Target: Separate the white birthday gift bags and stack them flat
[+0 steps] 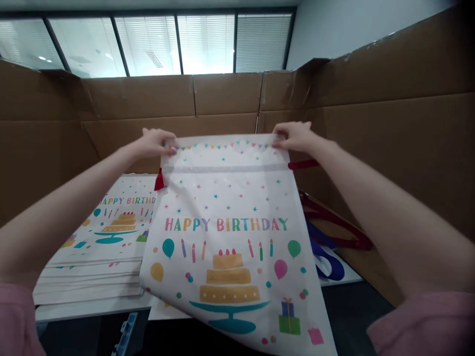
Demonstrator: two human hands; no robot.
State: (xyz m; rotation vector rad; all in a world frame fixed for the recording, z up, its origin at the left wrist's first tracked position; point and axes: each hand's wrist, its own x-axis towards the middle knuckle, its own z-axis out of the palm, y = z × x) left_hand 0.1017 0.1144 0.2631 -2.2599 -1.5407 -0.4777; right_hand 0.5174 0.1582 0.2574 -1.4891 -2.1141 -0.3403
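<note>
Birthday bag [230,198] hangs below and between both hands; left hand [160,142], right hand [293,136] pinching its top corners.

Bright daylight from blinded windows [206,44], panes nearly washed out. Cardboard walls [401,143] dim, upper right corner darkest. Worktop [349,306] near-black at front edge. Hands [159,142] slightly soft. Wide-angle stretch toward sides.

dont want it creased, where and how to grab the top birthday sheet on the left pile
Probably pinch the top sheet by its near edge, from the front: it lies flat, that edge faces you above lower layers, and the held bag hides its right side.
</note>
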